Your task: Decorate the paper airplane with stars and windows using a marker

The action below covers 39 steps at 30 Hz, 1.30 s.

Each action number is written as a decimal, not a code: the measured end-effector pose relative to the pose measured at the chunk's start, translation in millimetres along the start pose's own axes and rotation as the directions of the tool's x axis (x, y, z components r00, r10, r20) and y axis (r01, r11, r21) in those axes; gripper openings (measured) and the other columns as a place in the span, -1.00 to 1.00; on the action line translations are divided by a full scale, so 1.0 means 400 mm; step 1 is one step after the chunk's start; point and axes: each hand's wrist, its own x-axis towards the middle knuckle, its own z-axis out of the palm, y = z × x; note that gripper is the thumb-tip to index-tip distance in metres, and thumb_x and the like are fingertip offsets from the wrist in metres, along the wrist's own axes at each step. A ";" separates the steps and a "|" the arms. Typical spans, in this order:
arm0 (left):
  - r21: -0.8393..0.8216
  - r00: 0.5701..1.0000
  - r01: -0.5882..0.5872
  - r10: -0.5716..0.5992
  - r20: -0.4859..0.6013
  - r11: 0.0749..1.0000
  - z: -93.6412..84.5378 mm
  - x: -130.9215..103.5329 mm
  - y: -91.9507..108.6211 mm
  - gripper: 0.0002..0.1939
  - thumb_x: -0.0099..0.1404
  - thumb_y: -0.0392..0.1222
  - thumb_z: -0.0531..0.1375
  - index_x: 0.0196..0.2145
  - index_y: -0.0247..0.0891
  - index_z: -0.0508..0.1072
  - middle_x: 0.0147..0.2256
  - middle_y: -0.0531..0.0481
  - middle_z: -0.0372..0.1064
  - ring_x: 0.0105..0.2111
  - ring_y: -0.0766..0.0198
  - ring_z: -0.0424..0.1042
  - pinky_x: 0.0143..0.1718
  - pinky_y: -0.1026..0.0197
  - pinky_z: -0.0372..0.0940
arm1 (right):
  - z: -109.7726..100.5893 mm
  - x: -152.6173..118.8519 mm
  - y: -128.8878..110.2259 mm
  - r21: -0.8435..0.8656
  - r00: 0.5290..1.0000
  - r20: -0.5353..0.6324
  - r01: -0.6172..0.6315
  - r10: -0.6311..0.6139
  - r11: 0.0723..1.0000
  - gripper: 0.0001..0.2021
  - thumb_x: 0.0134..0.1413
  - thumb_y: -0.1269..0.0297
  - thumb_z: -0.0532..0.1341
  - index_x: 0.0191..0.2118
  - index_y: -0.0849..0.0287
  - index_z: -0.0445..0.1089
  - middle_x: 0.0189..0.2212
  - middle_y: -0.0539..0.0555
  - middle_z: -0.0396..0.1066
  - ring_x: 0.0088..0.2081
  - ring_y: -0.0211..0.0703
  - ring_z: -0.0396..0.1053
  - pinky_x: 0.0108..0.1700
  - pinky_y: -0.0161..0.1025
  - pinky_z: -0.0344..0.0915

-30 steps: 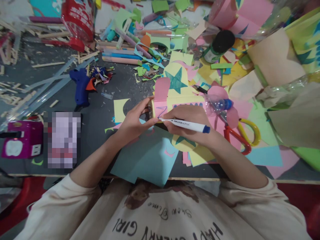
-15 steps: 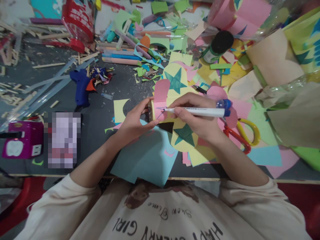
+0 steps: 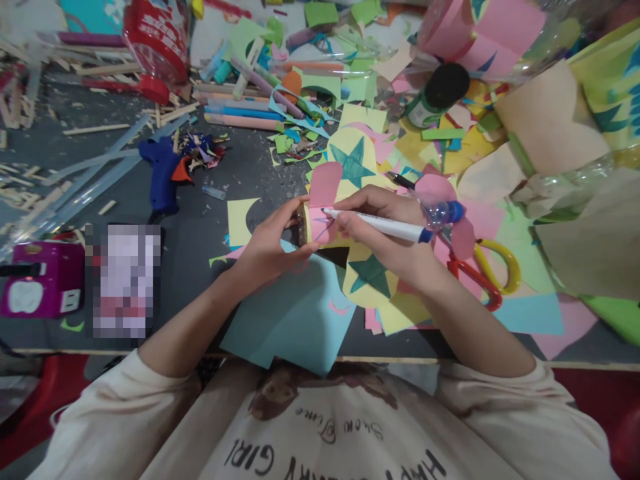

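Note:
My right hand (image 3: 383, 230) grips a white marker (image 3: 395, 227) with a blue end. The marker's tip touches pink paper (image 3: 320, 223) that bears a few dark blue lines. That paper covers a small piece with a brown edge, and a pink flap (image 3: 325, 183) stands out at its far side. My left hand (image 3: 275, 240) holds this paper-covered piece between thumb and fingers. Beside the hands lie yellow paper rounds with a green star (image 3: 354, 162) and another green star (image 3: 370, 273). A blue paper sheet (image 3: 290, 313) lies below my left hand.
Left of the hands lie a blue glue gun (image 3: 163, 173), a phone (image 3: 125, 280) and a purple box (image 3: 45, 280). Scissors (image 3: 480, 280) with red and yellow handles rest at the right. Markers (image 3: 245, 113), paper scraps and a black-lidded jar (image 3: 435, 97) crowd the back.
My right hand has shifted the marker tip up the pink paper, and the marker's blue end now tilts lower. My left hand stays on the piece almost unmoved.

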 end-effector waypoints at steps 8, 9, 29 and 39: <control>-0.016 1.000 -0.004 0.004 0.007 1.000 -0.002 -0.001 -0.001 -0.24 0.28 0.20 0.26 0.33 -0.15 0.26 0.33 -0.16 0.29 0.26 -0.10 0.38 0.22 0.02 0.41 | -0.007 0.002 -0.016 -0.049 0.996 0.080 -0.023 0.027 0.999 -0.77 0.26 0.14 0.28 -0.38 0.14 0.46 -0.47 -0.03 0.46 -0.46 -0.27 0.35 -0.42 -0.29 0.20; -0.021 1.000 -0.002 0.002 0.008 1.000 -0.001 -0.001 -0.001 -0.23 0.28 0.22 0.26 0.33 -0.15 0.26 0.33 -0.16 0.29 0.26 -0.10 0.38 0.22 0.02 0.40 | -0.008 0.002 -0.018 -0.049 0.996 0.090 -0.024 0.028 0.998 -0.77 0.25 0.16 0.27 -0.39 0.14 0.45 -0.48 -0.03 0.46 -0.46 -0.27 0.34 -0.42 -0.29 0.20; -0.022 0.998 0.057 -0.057 0.011 0.998 -0.004 -0.001 0.005 -0.22 0.26 0.17 0.27 0.34 -0.15 0.26 0.32 -0.14 0.31 0.23 -0.07 0.41 0.25 0.02 0.38 | -0.023 0.006 -0.024 -0.032 0.990 0.136 0.050 -0.045 0.998 -0.78 0.25 0.19 0.29 -0.41 0.14 0.52 -0.47 0.00 0.53 -0.46 -0.26 0.40 -0.43 -0.30 0.26; -0.016 0.999 0.047 -0.046 0.008 0.999 -0.002 0.000 0.003 -0.19 0.24 0.19 0.26 0.35 -0.19 0.24 0.28 -0.18 0.34 0.18 -0.08 0.45 0.23 -0.01 0.40 | -0.006 0.014 -0.010 -0.063 1.000 -0.019 -0.006 0.005 0.998 -0.75 0.25 0.11 0.30 -0.39 0.15 0.50 -0.46 -0.01 0.49 -0.42 -0.25 0.39 -0.38 -0.28 0.27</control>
